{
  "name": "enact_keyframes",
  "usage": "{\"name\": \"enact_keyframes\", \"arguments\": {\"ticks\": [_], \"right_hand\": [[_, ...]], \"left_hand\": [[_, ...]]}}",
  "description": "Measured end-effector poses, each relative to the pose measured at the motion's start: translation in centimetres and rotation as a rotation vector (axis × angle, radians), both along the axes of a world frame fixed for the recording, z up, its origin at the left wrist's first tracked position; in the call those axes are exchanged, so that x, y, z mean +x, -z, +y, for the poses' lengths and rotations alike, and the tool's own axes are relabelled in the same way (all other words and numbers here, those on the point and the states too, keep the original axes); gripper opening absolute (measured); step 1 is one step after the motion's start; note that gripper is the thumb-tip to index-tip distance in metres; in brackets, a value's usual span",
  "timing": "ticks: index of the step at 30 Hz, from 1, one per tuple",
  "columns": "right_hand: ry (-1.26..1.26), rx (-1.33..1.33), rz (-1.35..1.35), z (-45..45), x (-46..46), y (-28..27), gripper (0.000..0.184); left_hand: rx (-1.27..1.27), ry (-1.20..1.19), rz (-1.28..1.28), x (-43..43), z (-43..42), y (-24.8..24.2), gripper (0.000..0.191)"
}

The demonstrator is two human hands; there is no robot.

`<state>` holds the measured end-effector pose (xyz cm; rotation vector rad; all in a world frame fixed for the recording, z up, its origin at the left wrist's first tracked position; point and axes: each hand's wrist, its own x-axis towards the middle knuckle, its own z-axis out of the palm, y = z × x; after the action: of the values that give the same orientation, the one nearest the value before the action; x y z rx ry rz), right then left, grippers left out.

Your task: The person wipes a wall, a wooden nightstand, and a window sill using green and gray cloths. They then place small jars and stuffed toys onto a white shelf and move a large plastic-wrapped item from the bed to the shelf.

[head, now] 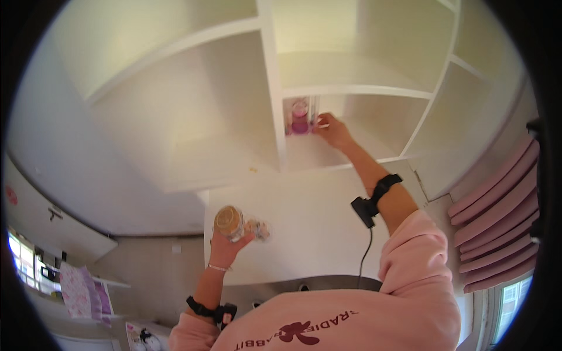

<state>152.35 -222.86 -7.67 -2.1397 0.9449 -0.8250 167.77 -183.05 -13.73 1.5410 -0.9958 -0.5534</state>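
My left hand (230, 245) holds a clear jar (230, 220) with a tan lid, with small pale and orange pieces showing in its see-through body, above the white desktop. Up in a shelf compartment, my right hand (331, 130) is at the right side of a clear box-like container (300, 117) with pink and purple contents or parts. Its fingertips are at the container's edge; whether they grip it or only touch it is not plain. The container stands against the compartment's left wall.
White shelving with several compartments (355, 90) rises behind the white desk (307, 228). A small yellowish thing (253, 169) lies near the shelf's foot. Pink curtains (496, 228) hang at the right. A black cable (365, 254) runs down from the right forearm's strap. Clothing hangs at lower left.
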Motion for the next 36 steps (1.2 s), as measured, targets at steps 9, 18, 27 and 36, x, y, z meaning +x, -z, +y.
{"name": "enact_keyframes", "arguments": {"ticks": [9, 18, 27, 36], "right_hand": [[0.058, -0.028, -0.053, -1.2, 2.4, 0.5, 0.047], [-0.045, 0.048, -0.279, 7.4, -2.6, -2.1, 0.025], [-0.647, 0.23, -0.119, 23.7, -7.3, 0.1, 0.082], [-0.141, -0.139, -0.297, 10.2, -13.0, -2.3, 0.075]], "left_hand": [[0.023, 0.097, 0.0, -1.7, -0.3, -0.8, 0.054], [0.032, 0.064, 0.092, -1.5, 0.3, -2.3, 0.054], [-0.117, 0.282, 0.276, -5.8, -4.1, -8.9, 0.087], [-0.092, 0.319, 0.123, -5.8, -3.5, -7.7, 0.068]]}}
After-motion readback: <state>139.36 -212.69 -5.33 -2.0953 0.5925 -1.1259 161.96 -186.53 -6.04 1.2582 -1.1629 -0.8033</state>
